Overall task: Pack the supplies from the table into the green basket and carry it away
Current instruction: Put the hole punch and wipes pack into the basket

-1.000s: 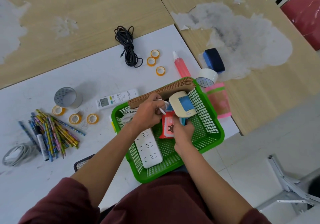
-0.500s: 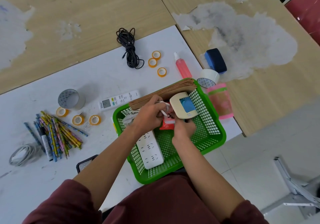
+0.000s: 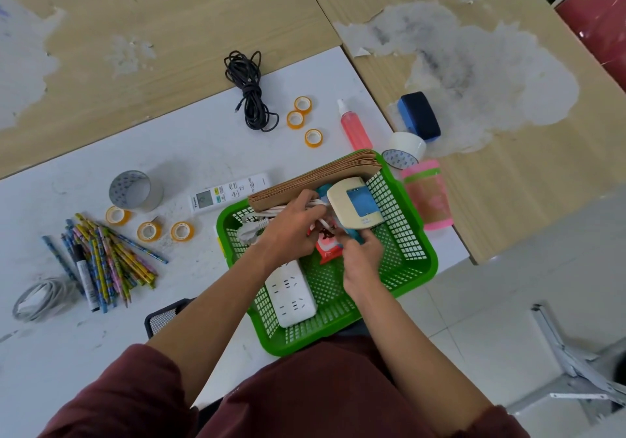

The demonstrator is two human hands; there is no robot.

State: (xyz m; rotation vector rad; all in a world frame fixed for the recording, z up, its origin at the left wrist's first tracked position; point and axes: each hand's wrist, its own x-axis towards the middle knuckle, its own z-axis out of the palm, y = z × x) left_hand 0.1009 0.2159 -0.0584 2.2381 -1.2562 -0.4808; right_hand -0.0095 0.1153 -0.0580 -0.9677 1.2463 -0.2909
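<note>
Your two hands work inside the green basket (image 3: 429, 261), which sits at the near edge of the white table (image 3: 169, 146).

Your left hand (image 3: 291, 231) curls around a coiled white cord (image 3: 257, 226) above the white power strip (image 3: 291, 292). Your right hand (image 3: 362, 258) meets the red packet (image 3: 327, 251) beneath the beige device (image 3: 355, 205); blur hides whether it grips. Brown paper bags (image 3: 315, 180) stand against the basket's far wall. Outside the basket lie the pencils (image 3: 108, 261), remote (image 3: 230, 192), black cable (image 3: 250, 95), pink bottle (image 3: 354, 126) and pink cup (image 3: 427, 195).
</note>
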